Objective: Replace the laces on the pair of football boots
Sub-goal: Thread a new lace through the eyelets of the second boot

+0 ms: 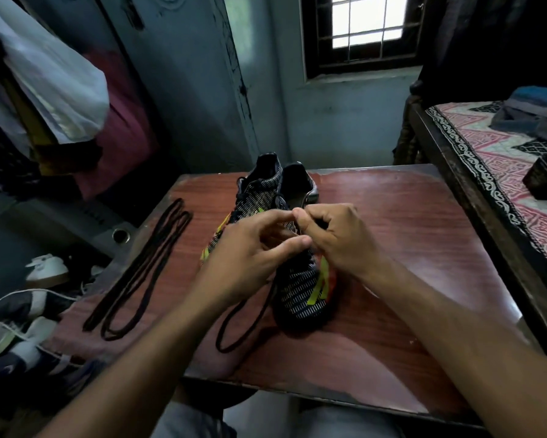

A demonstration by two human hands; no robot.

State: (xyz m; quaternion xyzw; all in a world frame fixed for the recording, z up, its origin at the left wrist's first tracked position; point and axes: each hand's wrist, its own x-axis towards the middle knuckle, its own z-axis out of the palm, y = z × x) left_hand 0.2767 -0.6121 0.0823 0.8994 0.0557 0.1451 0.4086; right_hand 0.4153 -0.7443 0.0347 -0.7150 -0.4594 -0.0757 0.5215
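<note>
**A:** Which step is this?

**B:** Lacing the right boot [303, 279], mid-frame on the worktop [408, 232]. Left hand [250, 254] and right hand [332, 238] look pinched on its lace [240, 324], though the grip's half hidden.

**A:** Next?

**B:** Probably threading the next eyelet. Spare laces [139, 270] wait at left.
</note>
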